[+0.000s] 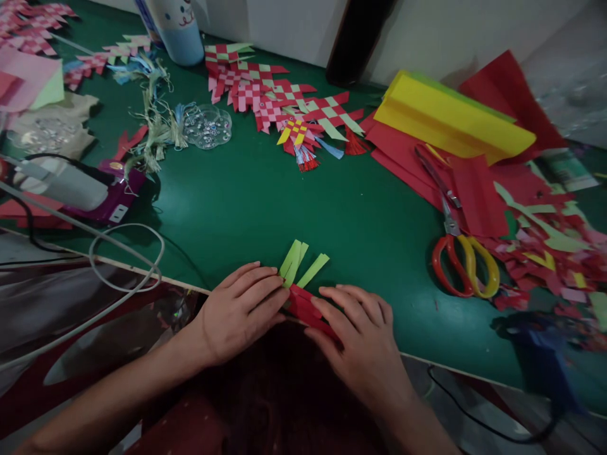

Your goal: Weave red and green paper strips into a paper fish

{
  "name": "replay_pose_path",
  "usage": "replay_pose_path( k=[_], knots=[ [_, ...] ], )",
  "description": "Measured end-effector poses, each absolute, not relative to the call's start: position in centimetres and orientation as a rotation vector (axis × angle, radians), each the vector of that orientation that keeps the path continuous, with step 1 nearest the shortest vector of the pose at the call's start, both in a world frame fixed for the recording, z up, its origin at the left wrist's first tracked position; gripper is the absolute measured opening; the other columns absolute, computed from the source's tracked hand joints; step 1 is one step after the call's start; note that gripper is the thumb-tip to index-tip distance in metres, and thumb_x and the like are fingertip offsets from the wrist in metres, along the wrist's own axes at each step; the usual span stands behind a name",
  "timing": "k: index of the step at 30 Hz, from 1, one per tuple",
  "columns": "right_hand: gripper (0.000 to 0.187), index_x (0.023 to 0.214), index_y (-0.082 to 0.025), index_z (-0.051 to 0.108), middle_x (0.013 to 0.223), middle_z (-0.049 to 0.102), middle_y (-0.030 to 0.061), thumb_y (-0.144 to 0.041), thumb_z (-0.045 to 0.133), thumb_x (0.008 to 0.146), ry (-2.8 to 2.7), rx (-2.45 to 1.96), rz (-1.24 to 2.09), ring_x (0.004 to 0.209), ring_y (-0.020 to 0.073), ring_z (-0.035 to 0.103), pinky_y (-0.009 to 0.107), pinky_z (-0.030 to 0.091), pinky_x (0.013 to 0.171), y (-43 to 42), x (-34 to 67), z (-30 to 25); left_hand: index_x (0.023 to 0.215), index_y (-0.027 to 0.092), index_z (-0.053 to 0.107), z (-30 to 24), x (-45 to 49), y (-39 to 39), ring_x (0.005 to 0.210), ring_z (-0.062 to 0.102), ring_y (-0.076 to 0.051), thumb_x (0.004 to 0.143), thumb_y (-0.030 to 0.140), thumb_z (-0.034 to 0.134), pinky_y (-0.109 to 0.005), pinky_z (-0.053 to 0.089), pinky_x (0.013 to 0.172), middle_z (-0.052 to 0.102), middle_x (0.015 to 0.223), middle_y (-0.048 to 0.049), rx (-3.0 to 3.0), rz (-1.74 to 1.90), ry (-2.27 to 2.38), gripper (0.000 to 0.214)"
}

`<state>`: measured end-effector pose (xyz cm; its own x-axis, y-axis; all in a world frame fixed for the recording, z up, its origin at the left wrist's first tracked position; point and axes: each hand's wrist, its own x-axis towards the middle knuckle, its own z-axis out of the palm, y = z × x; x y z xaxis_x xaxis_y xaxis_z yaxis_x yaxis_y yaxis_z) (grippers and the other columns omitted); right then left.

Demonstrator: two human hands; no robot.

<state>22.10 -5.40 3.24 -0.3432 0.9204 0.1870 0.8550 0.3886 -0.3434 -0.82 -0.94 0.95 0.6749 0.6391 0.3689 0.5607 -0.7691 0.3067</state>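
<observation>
Green tabletop spans the head view, with a pale wall behind it. At its near edge, directly before me, lies the workpiece: a folded red paper strip with light-green paper strips projecting from its far left end, away from me. My left hand covers the left end of the workpiece, fingers close together and fingertips at the junction of red and green; its thumb is mostly hidden, so I cannot tell whether it pinches. My right hand holds the right portion of the red strip, between thumb and curved fingers, with a narrow opening. Woven paper pieces in red, pink and green lie overlapped toward the wall. Left of them are a clear tray of small parts, pale tassels and, near the wall, a bottle. On my right, scissors with one red and one yellow handle rest partly on red paper. Behind them sits a folded yellow sheet; to their right, mixed paper scraps are heaped.
</observation>
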Motion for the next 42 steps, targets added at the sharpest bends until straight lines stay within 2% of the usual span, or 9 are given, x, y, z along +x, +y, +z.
replay_pose_path(
  k=[4, 9, 15, 20, 28, 31, 36, 39, 42],
  knots=[
    [0.018, 0.107, -0.025, 0.066, 0.116, 0.068, 0.0042, -0.027, 0.057, 0.092, -2.334, -1.509, 0.209, 0.113, 0.0254, 0.054, 0.045, 0.035, 0.094, -5.1, 22.8, 2.9, 0.115, 0.012, 0.062, 1.3, -0.6, -1.0, 0.107, 0.059, -0.025, 0.088, 0.025, 0.063, -0.044, 0.050, 0.100, 0.065, 0.111, -0.0101, 2.728, 0.691, 1.039, 0.030],
    [0.021, 0.110, -0.024, 0.066, 0.119, 0.067, 0.0054, -0.024, 0.058, 0.091, -2.369, -1.514, 0.120, 0.115, 0.0266, 0.054, 0.046, 0.035, 0.094, -3.8, 23.9, 3.8, 0.109, 0.011, 0.063, 1.7, -0.4, -1.0, 0.110, 0.058, -0.027, 0.088, 0.024, 0.062, -0.044, 0.052, 0.096, 0.065, 0.116, -0.0114, 2.746, 0.747, 1.034, 0.024],
    [0.020, 0.107, -0.021, 0.066, 0.112, 0.068, 0.0067, -0.028, 0.060, 0.089, -2.294, -1.520, 0.171, 0.109, 0.0258, 0.054, 0.043, 0.038, 0.092, -4.6, 23.6, 3.7, 0.117, 0.013, 0.060, 1.3, -1.0, -1.1, 0.124, 0.053, -0.022, 0.091, 0.024, 0.060, -0.044, 0.040, 0.111, 0.065, 0.122, -0.0060, 2.804, 0.717, 0.843, 0.028],
    [0.017, 0.104, -0.024, 0.067, 0.109, 0.069, 0.0039, -0.030, 0.059, 0.090, -2.284, -1.550, 0.214, 0.107, 0.0245, 0.055, 0.042, 0.038, 0.089, -4.7, 23.2, 2.7, 0.124, 0.016, 0.058, 0.7, -1.5, -1.2, 0.124, 0.053, -0.020, 0.093, 0.027, 0.058, -0.043, 0.035, 0.114, 0.063, 0.126, -0.0052, 2.813, 0.603, 0.844, 0.033],
    [0.018, 0.106, -0.022, 0.068, 0.114, 0.067, 0.0057, -0.026, 0.058, 0.091, -2.277, -1.596, 0.054, 0.110, 0.0250, 0.053, 0.042, 0.038, 0.090, -1.6, 23.8, 3.2, 0.128, 0.011, 0.055, 0.8, -0.4, -1.6, 0.132, 0.044, -0.026, 0.090, 0.038, 0.059, -0.045, 0.025, 0.119, 0.058, 0.132, -0.0098, 2.862, 0.521, 0.971, 0.046],
    [0.019, 0.107, -0.022, 0.067, 0.110, 0.068, 0.0056, -0.026, 0.055, 0.093, -2.270, -1.559, 0.114, 0.106, 0.0236, 0.054, 0.041, 0.039, 0.088, -1.3, 23.2, 3.8, 0.130, 0.013, 0.053, 0.9, -0.5, -1.3, 0.129, 0.047, -0.025, 0.089, 0.040, 0.060, -0.045, 0.027, 0.117, 0.057, 0.132, -0.0097, 2.873, 0.467, 0.938, 0.049],
    [0.023, 0.109, -0.021, 0.065, 0.107, 0.068, 0.0063, -0.031, 0.050, 0.095, -2.244, -1.611, 0.261, 0.104, 0.0232, 0.054, 0.040, 0.040, 0.086, -0.7, 22.5, 4.0, 0.124, 0.020, 0.057, 1.5, -0.9, -0.6, 0.119, 0.054, -0.023, 0.086, 0.043, 0.063, -0.043, 0.039, 0.109, 0.060, 0.124, -0.0077, 2.837, 0.455, 0.923, 0.044],
    [0.020, 0.105, -0.023, 0.066, 0.106, 0.066, 0.0062, -0.031, 0.052, 0.093, -2.279, -1.664, 0.294, 0.102, 0.0237, 0.054, 0.040, 0.040, 0.083, -0.2, 22.4, 3.7, 0.118, 0.020, 0.060, 2.2, -0.6, 0.0, 0.114, 0.055, -0.022, 0.090, 0.043, 0.059, -0.042, 0.039, 0.106, 0.063, 0.119, -0.0067, 2.803, 0.511, 0.907, 0.037],
    [0.014, 0.098, -0.024, 0.066, 0.104, 0.065, 0.0055, -0.030, 0.055, 0.091, -2.303, -1.680, 0.295, 0.101, 0.0238, 0.053, 0.039, 0.039, 0.080, 0.2, 22.2, 3.6, 0.108, 0.019, 0.063, 2.7, 0.2, 0.7, 0.103, 0.059, -0.020, 0.095, 0.040, 0.051, -0.041, 0.040, 0.101, 0.067, 0.105, -0.0039, 2.747, 0.559, 0.957, 0.027]
  ],
)
